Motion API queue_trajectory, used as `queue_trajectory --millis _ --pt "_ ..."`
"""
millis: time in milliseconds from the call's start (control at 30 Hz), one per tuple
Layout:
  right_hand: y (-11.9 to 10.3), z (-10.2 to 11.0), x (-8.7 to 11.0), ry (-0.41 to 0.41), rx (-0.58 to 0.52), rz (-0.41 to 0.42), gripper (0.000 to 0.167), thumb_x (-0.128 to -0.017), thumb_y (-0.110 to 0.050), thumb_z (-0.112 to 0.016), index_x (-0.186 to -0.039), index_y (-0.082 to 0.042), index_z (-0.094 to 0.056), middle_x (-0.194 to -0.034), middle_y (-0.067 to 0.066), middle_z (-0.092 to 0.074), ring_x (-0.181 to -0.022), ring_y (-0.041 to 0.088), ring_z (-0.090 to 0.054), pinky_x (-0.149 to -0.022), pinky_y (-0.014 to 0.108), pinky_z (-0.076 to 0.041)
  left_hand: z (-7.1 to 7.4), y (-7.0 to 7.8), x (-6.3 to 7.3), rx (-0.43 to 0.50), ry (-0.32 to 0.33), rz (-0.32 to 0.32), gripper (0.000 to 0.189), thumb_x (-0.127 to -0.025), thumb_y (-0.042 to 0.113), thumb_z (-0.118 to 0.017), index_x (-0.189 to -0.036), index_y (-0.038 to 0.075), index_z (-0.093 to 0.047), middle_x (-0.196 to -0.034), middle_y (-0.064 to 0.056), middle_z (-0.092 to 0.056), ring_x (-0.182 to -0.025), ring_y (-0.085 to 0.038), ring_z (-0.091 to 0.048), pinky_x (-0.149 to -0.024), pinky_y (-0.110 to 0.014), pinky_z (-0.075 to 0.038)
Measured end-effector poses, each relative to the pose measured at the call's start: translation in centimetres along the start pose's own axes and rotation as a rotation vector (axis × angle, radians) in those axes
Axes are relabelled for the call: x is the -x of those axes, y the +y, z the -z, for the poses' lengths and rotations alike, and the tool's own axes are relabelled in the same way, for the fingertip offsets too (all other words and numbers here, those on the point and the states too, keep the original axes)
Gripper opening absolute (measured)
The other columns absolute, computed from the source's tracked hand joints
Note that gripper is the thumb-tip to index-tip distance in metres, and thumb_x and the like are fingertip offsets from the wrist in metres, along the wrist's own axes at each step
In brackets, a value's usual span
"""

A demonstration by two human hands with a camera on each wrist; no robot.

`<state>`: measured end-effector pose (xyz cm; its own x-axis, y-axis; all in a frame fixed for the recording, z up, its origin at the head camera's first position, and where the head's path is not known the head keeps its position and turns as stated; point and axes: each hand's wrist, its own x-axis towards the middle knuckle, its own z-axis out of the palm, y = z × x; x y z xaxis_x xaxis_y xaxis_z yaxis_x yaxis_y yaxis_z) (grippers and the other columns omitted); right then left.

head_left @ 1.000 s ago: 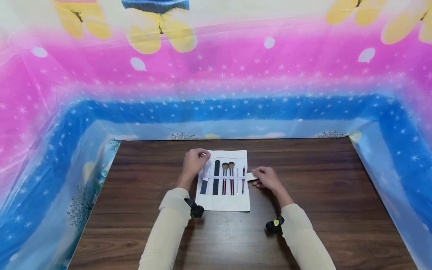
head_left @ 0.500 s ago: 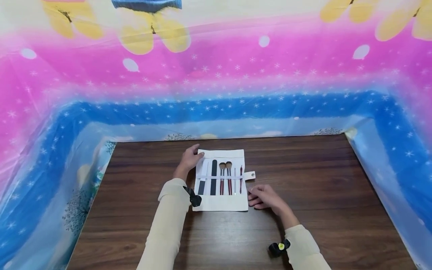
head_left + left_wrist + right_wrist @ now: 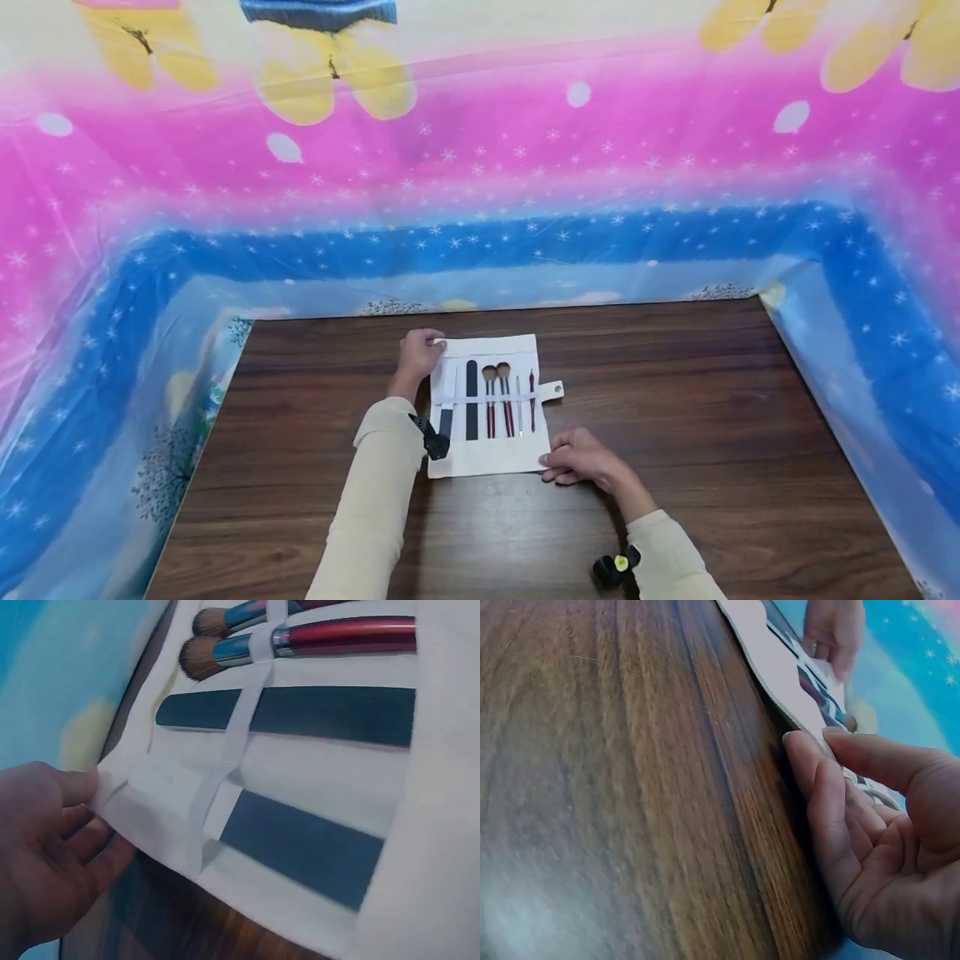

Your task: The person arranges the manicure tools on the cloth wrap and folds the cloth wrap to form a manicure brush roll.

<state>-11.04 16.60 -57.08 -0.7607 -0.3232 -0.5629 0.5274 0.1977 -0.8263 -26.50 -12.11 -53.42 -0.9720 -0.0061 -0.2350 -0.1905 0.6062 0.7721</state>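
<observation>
A white cloth tool roll lies unfolded, its near and far left edges lifted a little. An elastic band crosses two brushes with red handles, a long black file, a grey-and-white file and a thin dark-red tool. My left hand pinches the roll's far left corner, thumb on top and fingers beneath. At the near right corner, my right hand pinches the cloth between thumb and fingers. A snap tab sticks out on the right, untouched.
The dark wooden table extends around the roll on all sides. A printed pink and blue cloth hangs behind the table and along its sides. A black wrist camera sits at the right sleeve.
My right hand has let go of the snap tab, moved toward me and taken the near right corner. My left hand keeps to the far left corner, and the roll has turned slightly.
</observation>
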Motion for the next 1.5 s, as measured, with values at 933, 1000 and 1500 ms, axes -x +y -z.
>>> queue_trajectory --millis 933,1000,1500 --pt "-3.7 10.8 -3.8 0.505 0.116 0.117 0.029 -0.098 -0.008 -0.063 -0.12 0.012 -0.064 -0.086 0.004 -0.068 -0.069 0.002 -0.061 -0.065 0.018 -0.056 -0.6 -2.7 5.4 0.384 -0.285 0.298 0.034 -0.096 0.002 -0.064 -0.127 -0.011 -0.061 -0.076 0.0 -0.065 -0.061 -0.004 -0.062 -0.06 -0.017 -0.055" --pt "-4.1 11.5 -4.3 0.547 0.181 0.135 0.028 -0.099 -0.01 -0.062 -0.12 0.008 -0.067 -0.097 0.01 -0.071 -0.075 0.004 -0.063 -0.069 0.019 -0.056 -1.1 -2.5 6.1 0.411 -0.307 0.293 0.034 -0.095 0.001 -0.063 -0.126 -0.012 -0.06 -0.075 -0.001 -0.067 -0.061 -0.004 -0.064 -0.06 -0.017 -0.055" --pt "-5.9 12.6 -6.9 0.614 0.529 0.307 0.028 -0.104 -0.013 -0.055 -0.125 0.0 -0.07 -0.122 0.025 -0.069 -0.107 0.038 -0.066 -0.086 0.046 -0.054 -3.7 -2.2 9.8 0.366 -0.474 0.25 0.007 -0.094 0.005 -0.068 -0.091 -0.001 -0.065 -0.067 -0.001 -0.07 -0.059 -0.005 -0.068 -0.055 -0.017 -0.055"
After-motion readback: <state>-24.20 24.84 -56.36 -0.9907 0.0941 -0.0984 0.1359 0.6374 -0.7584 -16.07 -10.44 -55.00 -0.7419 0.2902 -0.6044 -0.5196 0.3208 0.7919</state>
